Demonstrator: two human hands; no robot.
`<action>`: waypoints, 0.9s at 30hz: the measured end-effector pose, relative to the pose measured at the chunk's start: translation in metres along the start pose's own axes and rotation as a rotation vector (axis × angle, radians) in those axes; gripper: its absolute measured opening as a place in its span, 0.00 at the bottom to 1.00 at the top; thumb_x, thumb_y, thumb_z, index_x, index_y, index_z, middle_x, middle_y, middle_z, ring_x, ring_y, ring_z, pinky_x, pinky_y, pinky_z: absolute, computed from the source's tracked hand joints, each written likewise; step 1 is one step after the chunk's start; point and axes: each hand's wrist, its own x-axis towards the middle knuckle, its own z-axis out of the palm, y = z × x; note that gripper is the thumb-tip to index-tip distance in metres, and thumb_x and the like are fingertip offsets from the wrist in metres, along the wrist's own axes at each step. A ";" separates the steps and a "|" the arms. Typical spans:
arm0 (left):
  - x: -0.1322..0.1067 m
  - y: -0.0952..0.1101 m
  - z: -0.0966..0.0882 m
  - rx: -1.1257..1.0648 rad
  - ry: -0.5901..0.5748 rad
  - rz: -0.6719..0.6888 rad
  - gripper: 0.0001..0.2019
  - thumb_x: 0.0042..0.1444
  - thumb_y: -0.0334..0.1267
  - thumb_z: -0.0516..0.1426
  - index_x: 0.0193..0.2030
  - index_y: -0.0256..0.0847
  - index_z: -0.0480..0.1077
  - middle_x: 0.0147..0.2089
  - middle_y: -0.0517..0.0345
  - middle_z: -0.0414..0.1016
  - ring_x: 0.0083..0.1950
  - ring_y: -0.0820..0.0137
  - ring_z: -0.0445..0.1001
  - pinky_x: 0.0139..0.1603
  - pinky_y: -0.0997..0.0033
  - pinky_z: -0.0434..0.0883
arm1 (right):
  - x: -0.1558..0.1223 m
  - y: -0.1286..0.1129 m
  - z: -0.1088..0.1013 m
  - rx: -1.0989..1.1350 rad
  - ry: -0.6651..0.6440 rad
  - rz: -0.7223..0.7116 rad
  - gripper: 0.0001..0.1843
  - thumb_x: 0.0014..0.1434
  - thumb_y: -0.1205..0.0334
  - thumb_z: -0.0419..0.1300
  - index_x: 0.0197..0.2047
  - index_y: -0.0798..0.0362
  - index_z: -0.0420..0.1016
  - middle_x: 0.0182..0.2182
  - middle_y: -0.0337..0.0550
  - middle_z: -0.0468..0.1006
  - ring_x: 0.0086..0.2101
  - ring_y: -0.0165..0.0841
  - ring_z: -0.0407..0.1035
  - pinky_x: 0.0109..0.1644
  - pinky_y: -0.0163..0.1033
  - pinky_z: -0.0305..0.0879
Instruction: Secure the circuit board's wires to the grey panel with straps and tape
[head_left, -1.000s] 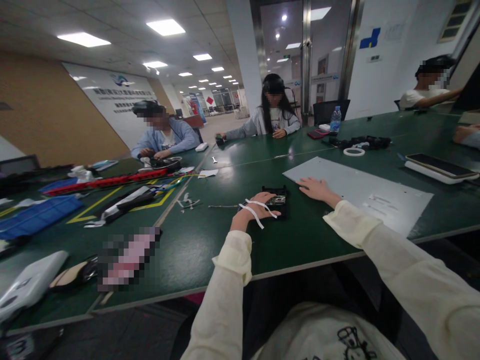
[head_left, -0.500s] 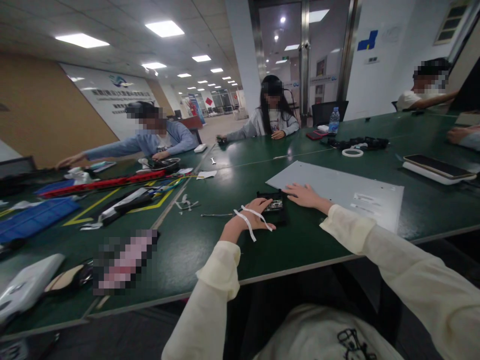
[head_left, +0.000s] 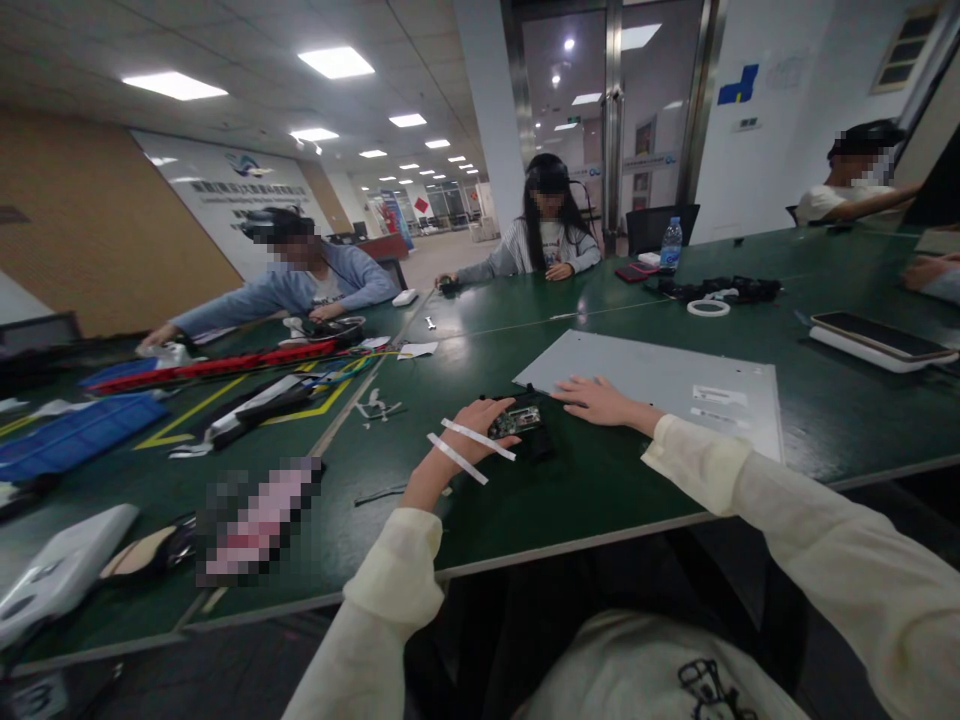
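My left hand [head_left: 466, 432] is closed round the near left side of a small black device with an exposed green circuit board [head_left: 519, 422] and tilts it up off the green table [head_left: 600, 480]. Two white strips [head_left: 466, 448] lie across the back of that hand and wrist. My right hand [head_left: 596, 400] lies flat with fingers spread, just right of the device, on the near left corner of a grey metal panel [head_left: 675, 380]. A thin dark cable [head_left: 381, 492] lies on the table to the left of my left wrist.
Other people sit at the far side and the right corner of the table. Red bar [head_left: 217, 366], blue trays [head_left: 75, 430], white cable scraps [head_left: 375, 405], tape ring [head_left: 708, 308], water bottle [head_left: 671, 242] and a flat tablet-like slab [head_left: 877, 338] lie around.
My left hand has lifted and tilted the black device and drawn it slightly leftwards. The grey panel, under my right hand, has slid left towards it. A person at the far left reaches out.
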 end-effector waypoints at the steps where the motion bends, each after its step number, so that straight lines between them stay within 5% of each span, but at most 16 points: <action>1: -0.003 -0.002 -0.005 -0.008 0.024 -0.014 0.33 0.53 0.53 0.58 0.63 0.41 0.60 0.54 0.48 0.71 0.54 0.59 0.70 0.56 0.58 0.66 | -0.001 -0.003 0.000 0.006 -0.003 -0.017 0.28 0.67 0.47 0.40 0.69 0.37 0.51 0.69 0.36 0.47 0.67 0.46 0.38 0.65 0.66 0.33; 13: -0.005 0.004 -0.042 -0.070 0.213 -0.078 0.30 0.53 0.51 0.58 0.60 0.41 0.62 0.49 0.52 0.73 0.50 0.61 0.72 0.53 0.59 0.69 | -0.025 -0.056 -0.001 0.090 -0.048 -0.352 0.26 0.67 0.49 0.47 0.67 0.38 0.55 0.67 0.39 0.53 0.66 0.45 0.43 0.65 0.65 0.33; 20: 0.008 0.018 -0.039 -0.085 0.263 -0.045 0.30 0.52 0.53 0.59 0.59 0.40 0.63 0.48 0.51 0.74 0.49 0.62 0.72 0.53 0.60 0.68 | -0.043 -0.092 0.005 0.134 -0.098 -0.598 0.25 0.67 0.52 0.49 0.66 0.37 0.58 0.66 0.36 0.56 0.66 0.39 0.43 0.67 0.57 0.32; 27: 0.042 0.042 -0.029 -0.046 0.233 -0.067 0.30 0.51 0.54 0.60 0.58 0.42 0.64 0.52 0.50 0.73 0.52 0.60 0.71 0.55 0.59 0.67 | -0.040 -0.100 0.006 0.113 -0.076 -0.671 0.24 0.67 0.56 0.50 0.66 0.41 0.59 0.65 0.37 0.57 0.66 0.37 0.44 0.69 0.52 0.35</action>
